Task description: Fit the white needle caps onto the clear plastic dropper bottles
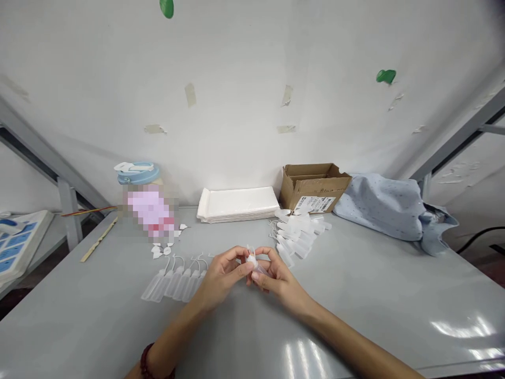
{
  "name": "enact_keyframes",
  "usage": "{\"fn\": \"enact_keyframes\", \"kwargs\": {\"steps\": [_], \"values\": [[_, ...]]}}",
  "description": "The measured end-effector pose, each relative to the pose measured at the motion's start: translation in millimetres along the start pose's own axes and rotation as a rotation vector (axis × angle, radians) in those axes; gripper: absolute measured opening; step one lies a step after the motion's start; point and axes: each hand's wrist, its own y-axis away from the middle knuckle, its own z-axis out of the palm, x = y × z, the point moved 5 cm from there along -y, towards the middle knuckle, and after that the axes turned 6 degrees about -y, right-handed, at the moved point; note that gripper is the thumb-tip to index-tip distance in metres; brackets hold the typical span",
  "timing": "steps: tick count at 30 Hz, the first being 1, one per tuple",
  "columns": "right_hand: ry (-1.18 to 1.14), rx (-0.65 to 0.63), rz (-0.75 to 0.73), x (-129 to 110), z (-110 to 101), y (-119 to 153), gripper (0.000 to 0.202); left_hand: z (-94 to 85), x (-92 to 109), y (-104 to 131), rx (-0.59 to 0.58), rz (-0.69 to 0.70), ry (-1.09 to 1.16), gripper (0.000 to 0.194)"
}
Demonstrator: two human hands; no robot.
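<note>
Between my hands, above the middle of the grey table, is a small translucent plastic bottle with a white top. My left hand pinches the white top between thumb and fingers. Wrapped round the bottle's body is my right hand, its fingers closed. A row of similar bottles with thin curved tubes lies to the left of my left hand. Beyond my right hand, more such bottles lie in a loose pile. Small white pieces are scattered behind the row.
A stack of white trays stands against the wall, beside an open cardboard box. Light blue spotted fabric lies at the back right. A blue-lidded container, partly blurred, and a wooden strip are at the left.
</note>
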Motion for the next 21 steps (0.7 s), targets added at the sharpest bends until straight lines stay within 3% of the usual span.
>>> {"fn": "enact_keyframes", "kwargs": {"steps": [4, 8, 11, 15, 18, 21], "values": [[-0.249, -0.078, 0.127, 2.0, 6.5, 2.1, 0.046, 1.3, -2.8, 1.2, -0.111, -0.001, 0.010, 0.019], [-0.247, -0.106, 0.116, 2.6, 6.9, 3.4, 0.046, -0.4, 0.7, 1.7, -0.160, 0.052, -0.073, 0.016], [-0.098, -0.068, 0.052, 3.3, 2.6, 3.9, 0.041, -4.0, 7.1, 1.0, -0.114, 0.098, -0.265, 0.016], [0.307, 0.045, -0.119, 1.2, -4.9, 6.7, 0.030, -6.5, 12.3, 0.5, -0.036, 0.135, -0.459, 0.018], [0.564, 0.075, -0.186, 1.1, -6.6, 8.7, 0.028, -7.5, 10.4, 0.2, -0.013, 0.134, -0.440, 0.017], [0.530, 0.040, -0.145, 3.9, -7.0, 8.3, 0.026, -8.7, 7.4, 0.1, -0.044, 0.128, -0.321, 0.013]]}}
